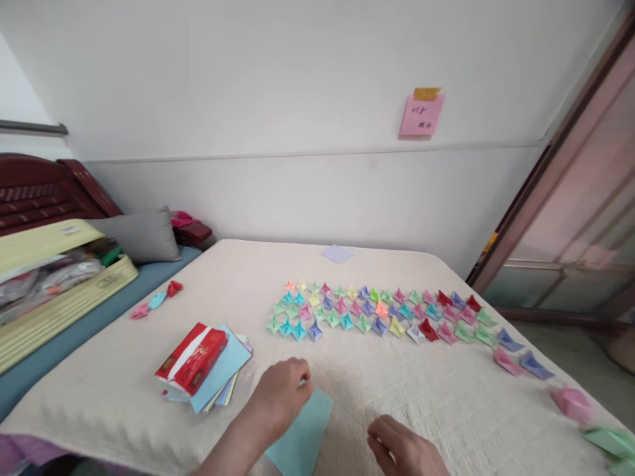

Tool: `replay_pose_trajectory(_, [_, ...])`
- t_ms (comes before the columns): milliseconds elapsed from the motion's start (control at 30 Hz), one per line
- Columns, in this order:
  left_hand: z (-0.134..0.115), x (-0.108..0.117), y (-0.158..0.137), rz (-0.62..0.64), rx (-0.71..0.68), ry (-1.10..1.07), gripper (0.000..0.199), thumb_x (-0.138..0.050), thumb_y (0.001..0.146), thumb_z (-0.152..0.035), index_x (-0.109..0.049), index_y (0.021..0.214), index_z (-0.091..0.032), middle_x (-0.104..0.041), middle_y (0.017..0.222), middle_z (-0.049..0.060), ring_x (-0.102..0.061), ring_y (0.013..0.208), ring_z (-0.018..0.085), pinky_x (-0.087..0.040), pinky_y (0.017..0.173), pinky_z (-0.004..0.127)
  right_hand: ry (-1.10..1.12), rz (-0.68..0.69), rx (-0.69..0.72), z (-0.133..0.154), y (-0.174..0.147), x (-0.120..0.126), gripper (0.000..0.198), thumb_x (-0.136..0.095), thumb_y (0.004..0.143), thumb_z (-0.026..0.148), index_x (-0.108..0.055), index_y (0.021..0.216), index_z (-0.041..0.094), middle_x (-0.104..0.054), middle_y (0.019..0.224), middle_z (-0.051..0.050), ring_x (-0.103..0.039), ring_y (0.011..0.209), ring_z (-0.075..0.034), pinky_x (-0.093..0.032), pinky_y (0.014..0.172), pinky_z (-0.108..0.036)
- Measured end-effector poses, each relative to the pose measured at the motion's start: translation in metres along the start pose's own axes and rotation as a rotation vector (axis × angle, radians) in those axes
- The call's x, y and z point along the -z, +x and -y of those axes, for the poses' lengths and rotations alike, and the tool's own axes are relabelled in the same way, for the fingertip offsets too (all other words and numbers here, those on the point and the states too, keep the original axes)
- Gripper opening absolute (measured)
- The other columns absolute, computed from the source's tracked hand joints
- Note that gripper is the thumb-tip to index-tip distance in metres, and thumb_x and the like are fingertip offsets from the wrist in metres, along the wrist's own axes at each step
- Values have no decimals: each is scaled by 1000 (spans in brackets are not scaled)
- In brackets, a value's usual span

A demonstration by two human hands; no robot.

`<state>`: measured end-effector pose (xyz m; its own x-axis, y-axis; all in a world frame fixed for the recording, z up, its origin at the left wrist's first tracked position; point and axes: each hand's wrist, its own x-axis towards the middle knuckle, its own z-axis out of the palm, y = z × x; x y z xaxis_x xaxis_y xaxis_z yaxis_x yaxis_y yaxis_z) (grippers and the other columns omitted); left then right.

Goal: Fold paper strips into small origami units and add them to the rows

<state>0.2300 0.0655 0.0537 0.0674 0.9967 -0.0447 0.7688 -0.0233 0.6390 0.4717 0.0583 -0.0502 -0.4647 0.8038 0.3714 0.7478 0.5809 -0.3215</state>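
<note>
A square sheet of light blue paper [303, 436] lies at the front of the covered surface, cut off by the lower picture edge. My left hand [282, 400] is over its upper left part, fingers curled and pinched at the paper's far edge. To the right, apart from the sheet, my right hand [407, 449] hovers with loosely bent fingers, a gap by the thumb and nothing visible in it. Beyond both hands stand several rows of small folded paper boats [347, 320] in many colours.
Left of my hands, a red tissue pack [193, 357] rests on a stack of coloured paper [225, 377]. Three small folded pieces [157, 300] lie farther left. A lilac sheet [337, 253] is near the wall; larger pink [573, 403] and green folded pieces [612, 441] sit at right.
</note>
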Motion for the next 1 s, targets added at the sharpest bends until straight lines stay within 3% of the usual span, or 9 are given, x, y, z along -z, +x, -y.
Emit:
replay_pose_trajectory(100, [-2,-33,-6,113,28,159,9,-60,63,-15,-67,68,-18,-70,76,12,-64,75,33,-42,71,40,-103,-12,44,0,1,7,26,-37,85,16,-52,66,24,-64,60,1,-64,49,-16,-42,43,-23])
replay_pose_trajectory(233, [-8,-71,-18,240,23,307,29,-70,47,-6,-70,75,-14,-70,83,22,-63,84,44,-43,73,49,-222,-46,104,4,3,16,24,-40,81,12,-50,63,24,-63,57,1,-64,47,-18,-38,43,-27])
replay_pose_trajectory(300, [-10,-83,-21,262,7,343,30,-69,47,-3,-71,75,-14,-70,82,23,-62,85,45,-43,72,49,-250,-49,116,6,3,18,23,-42,79,10,-50,63,24,-63,57,1,-64,46,-18,-37,43,-28])
replay_pose_trajectory(467, [-2,-94,-19,248,18,340,33,-67,47,0,-71,77,-14,-70,80,24,-63,84,45,-44,70,49,-266,-15,118,9,1,16,21,-47,76,7,-51,64,24,-64,59,1,-65,48,-18,-37,45,-29])
replay_pose_trajectory(633, [9,-85,-11,203,59,217,15,-58,60,-2,-64,59,-16,-70,69,20,-65,76,39,-42,70,46,-261,87,83,11,1,14,20,-49,77,7,-55,65,23,-66,60,-1,-66,50,-21,-42,44,-30])
replay_pose_trajectory(767, [1,-55,-4,127,24,7,14,-52,72,-10,-59,63,-17,-68,67,10,-63,73,30,-40,70,38,-138,90,-114,4,5,22,20,-50,80,12,-62,92,21,-73,86,-8,-71,74,-28,-54,61,-38])
replay_pose_trajectory(867, [-7,-28,0,90,2,-220,21,-43,86,-26,-57,73,-17,-66,68,5,-61,66,21,-41,59,27,109,-38,-387,-3,8,27,44,-49,82,23,-45,127,23,-69,110,-14,-67,94,-30,-53,76,-46])
replay_pose_trajectory(900, [-8,-21,1,67,6,-354,23,-41,90,-31,-56,81,-17,-67,72,4,-60,64,18,-41,58,25,227,-63,-477,-4,9,27,51,-49,82,26,-39,132,24,-68,111,-13,-66,95,-30,-52,78,-46])
replay_pose_trajectory(1000, [-8,-12,1,-9,121,-1139,17,-63,80,-31,-60,82,-15,-67,69,4,-56,57,13,-39,55,21,706,-122,-582,2,15,26,67,-51,76,27,-27,139,27,-69,105,-9,-66,89,-26,-48,82,-44])
